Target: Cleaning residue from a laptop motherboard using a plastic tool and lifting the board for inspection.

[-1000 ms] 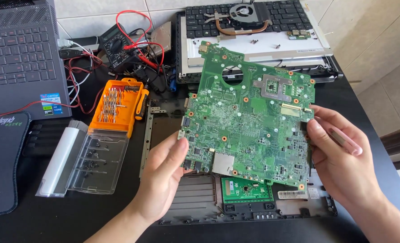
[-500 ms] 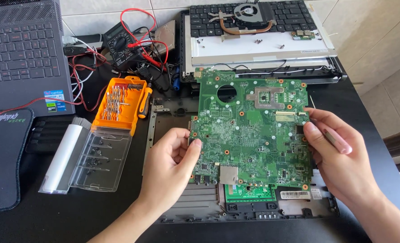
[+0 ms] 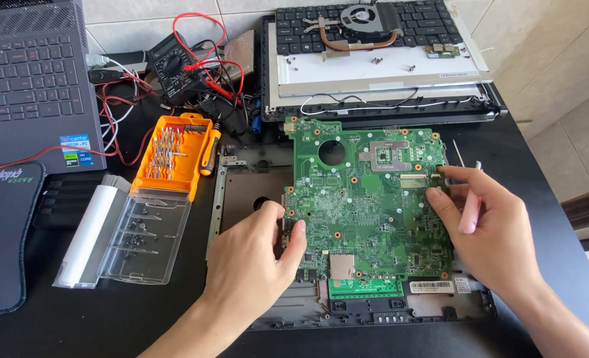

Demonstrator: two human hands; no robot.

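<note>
Motherboard [image 3: 367, 205] flat over the open laptop base [image 3: 374, 308], held at both edges.
My left hand [image 3: 258, 262] pinches its left edge; my right hand [image 3: 490, 229], a thin tool [image 3: 470, 199] tucked in its fingers, steadies the right edge, keeping the board aligned. Orange screwdriver kit [image 3: 175, 156] sits left.

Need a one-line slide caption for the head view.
Left hand and right hand grip a green motherboard over its laptop base.

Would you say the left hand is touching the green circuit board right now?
Touching: the head view shows the left hand with its fingertips curled over the green circuit board's left edge.
</note>
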